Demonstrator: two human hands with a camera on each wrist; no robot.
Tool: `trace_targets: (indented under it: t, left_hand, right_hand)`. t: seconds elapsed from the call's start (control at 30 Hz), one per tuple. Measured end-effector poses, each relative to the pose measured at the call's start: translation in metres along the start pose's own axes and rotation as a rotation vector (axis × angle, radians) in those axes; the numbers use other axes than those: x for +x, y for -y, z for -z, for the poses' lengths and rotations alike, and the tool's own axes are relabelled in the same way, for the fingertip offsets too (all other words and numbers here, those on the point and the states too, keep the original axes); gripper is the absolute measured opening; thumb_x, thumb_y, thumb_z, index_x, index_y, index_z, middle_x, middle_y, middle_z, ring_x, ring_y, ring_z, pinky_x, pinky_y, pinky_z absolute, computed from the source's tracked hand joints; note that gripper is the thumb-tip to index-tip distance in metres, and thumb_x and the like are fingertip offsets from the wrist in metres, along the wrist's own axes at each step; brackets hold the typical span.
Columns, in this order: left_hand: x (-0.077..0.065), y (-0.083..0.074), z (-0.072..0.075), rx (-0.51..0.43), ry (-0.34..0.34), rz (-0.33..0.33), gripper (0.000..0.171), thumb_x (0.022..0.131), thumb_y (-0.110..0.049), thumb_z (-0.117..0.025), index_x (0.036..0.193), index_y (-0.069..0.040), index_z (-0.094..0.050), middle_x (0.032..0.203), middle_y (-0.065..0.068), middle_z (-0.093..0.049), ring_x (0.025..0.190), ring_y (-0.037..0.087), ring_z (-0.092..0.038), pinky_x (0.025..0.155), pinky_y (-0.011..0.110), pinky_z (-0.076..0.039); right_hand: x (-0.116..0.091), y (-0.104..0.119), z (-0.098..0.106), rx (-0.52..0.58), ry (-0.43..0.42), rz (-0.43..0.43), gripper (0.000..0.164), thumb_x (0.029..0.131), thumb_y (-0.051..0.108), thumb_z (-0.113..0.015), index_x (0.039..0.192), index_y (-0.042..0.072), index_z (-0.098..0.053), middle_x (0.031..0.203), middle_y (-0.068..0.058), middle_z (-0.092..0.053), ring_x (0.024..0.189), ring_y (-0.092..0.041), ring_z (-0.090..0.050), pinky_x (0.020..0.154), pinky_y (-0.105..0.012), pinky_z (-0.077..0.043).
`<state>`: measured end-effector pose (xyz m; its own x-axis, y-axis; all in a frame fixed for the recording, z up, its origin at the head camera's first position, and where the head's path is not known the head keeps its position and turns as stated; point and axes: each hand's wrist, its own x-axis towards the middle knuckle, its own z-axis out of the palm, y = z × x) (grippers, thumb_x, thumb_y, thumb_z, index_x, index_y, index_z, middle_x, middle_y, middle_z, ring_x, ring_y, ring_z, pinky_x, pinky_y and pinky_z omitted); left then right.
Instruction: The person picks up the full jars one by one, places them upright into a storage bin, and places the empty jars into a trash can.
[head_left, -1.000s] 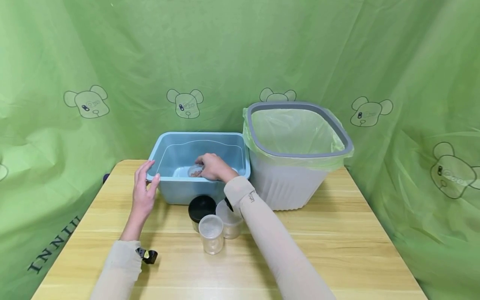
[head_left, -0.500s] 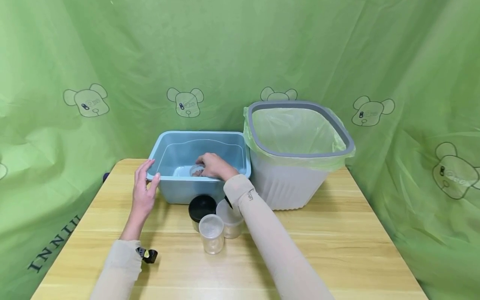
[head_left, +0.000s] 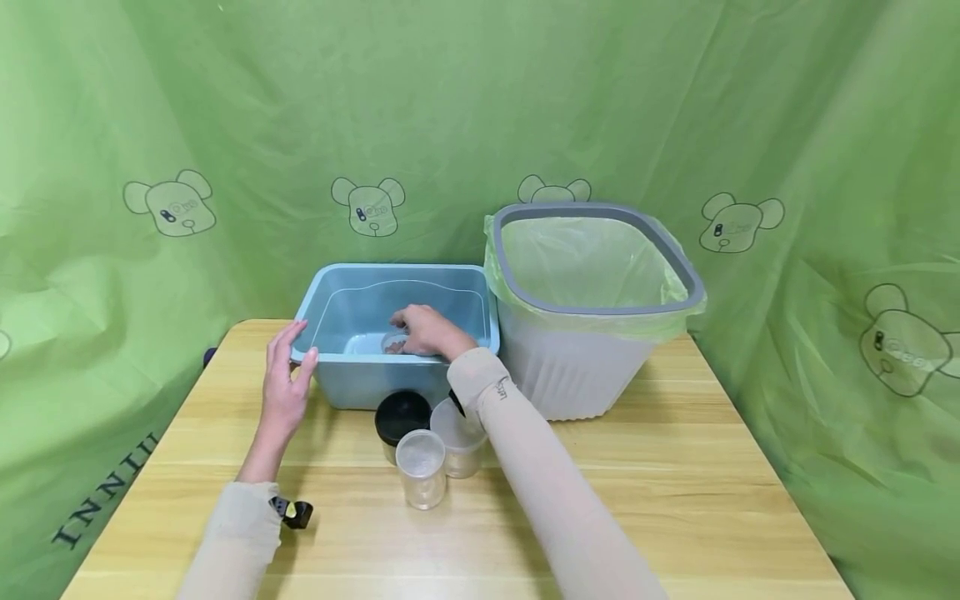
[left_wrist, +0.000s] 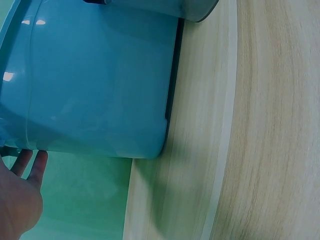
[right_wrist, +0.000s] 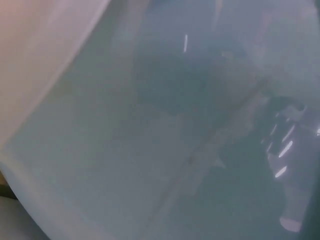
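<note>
A light-blue plastic tub [head_left: 352, 383] stands at the back of the wooden table. My left hand [head_left: 285, 387] rests at its front left corner, thumb and fingers spread against the rim. In the left wrist view two straight fingers [left_wrist: 38, 170] touch the tub's side. My right hand [head_left: 427, 332] reaches over the front rim and grips a clear round plastic container [head_left: 391, 340] inside the tub; the hand partly hides it. In front of the tub stand a black-lidded jar [head_left: 403, 415], a small clear jar [head_left: 423, 475] and a wider clear jar [head_left: 459, 442].
To the tub's right stands a tall white bin [head_left: 577, 375] with a grey rim and a light-green bag lining it. A green curtain [head_left: 450, 100] hangs behind and at both sides of the table [head_left: 645, 492]. My right forearm passes close by the wider jar.
Both hands stay nearly in place. The clear container has shifted very slightly to the right under my right hand. The jars, tub and bin stand as before.
</note>
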<state>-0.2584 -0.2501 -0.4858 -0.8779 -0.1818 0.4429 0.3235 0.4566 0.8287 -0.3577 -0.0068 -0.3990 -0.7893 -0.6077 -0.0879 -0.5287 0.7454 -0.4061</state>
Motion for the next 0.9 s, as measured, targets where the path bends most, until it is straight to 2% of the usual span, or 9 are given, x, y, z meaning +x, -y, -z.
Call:
trace_targets:
  t: [0.17, 0.3, 0.5, 0.7, 0.9]
  left_hand:
    - [0.001, 0.0, 0.0, 0.002, -0.003, -0.005, 0.053, 0.107, -0.029, -0.053, 0.158, -0.018, -0.042, 0.167, 0.009, -0.029, 0.148, 0.038, -0.036, 0.118, 0.063, -0.036]
    - [0.001, 0.002, -0.001, 0.006, -0.005, -0.008, 0.053, 0.107, -0.029, -0.054, 0.158, -0.019, -0.042, 0.167, 0.008, -0.029, 0.149, 0.037, -0.036, 0.119, 0.063, -0.036]
    - [0.001, 0.001, -0.001, -0.006, -0.003, -0.006, 0.053, 0.107, -0.029, -0.054, 0.158, -0.021, -0.043, 0.167, 0.007, -0.029, 0.15, 0.037, -0.035, 0.12, 0.063, -0.034]
    - [0.002, 0.001, 0.0, 0.008, -0.007, -0.007, 0.053, 0.107, -0.032, -0.054, 0.158, -0.023, -0.043, 0.167, 0.006, -0.029, 0.15, 0.036, -0.034, 0.12, 0.064, -0.033]
    - [-0.002, -0.001, -0.001, 0.017, 0.002, -0.003, 0.054, 0.107, -0.033, -0.053, 0.158, -0.021, -0.042, 0.167, 0.007, -0.029, 0.15, 0.036, -0.035, 0.12, 0.064, -0.034]
  right_hand:
    - [-0.009, 0.002, 0.011, -0.002, -0.032, 0.0, 0.065, 0.094, 0.036, -0.077, 0.148, 0.007, -0.056, 0.144, -0.011, -0.062, 0.134, -0.026, -0.057, 0.114, -0.038, -0.046]
    - [-0.024, 0.007, 0.022, -0.031, -0.078, 0.027, 0.061, 0.098, 0.036, -0.072, 0.148, 0.006, -0.055, 0.142, -0.012, -0.061, 0.133, -0.026, -0.057, 0.113, -0.039, -0.047]
    - [-0.057, 0.013, 0.03, -0.03, -0.186, 0.073, 0.054, 0.101, 0.035, -0.068, 0.147, 0.009, -0.057, 0.14, -0.01, -0.061, 0.128, -0.024, -0.059, 0.11, -0.039, -0.049]
    - [-0.094, 0.007, 0.027, -0.022, -0.282, 0.128, 0.05, 0.1, 0.027, -0.07, 0.144, 0.004, -0.06, 0.136, -0.013, -0.062, 0.125, -0.028, -0.061, 0.109, -0.042, -0.051]
    - [-0.134, -0.009, 0.008, -0.088, -0.389, 0.195, 0.046, 0.1, 0.025, -0.07, 0.143, 0.008, -0.062, 0.13, -0.01, -0.064, 0.119, -0.027, -0.062, 0.103, -0.042, -0.054]
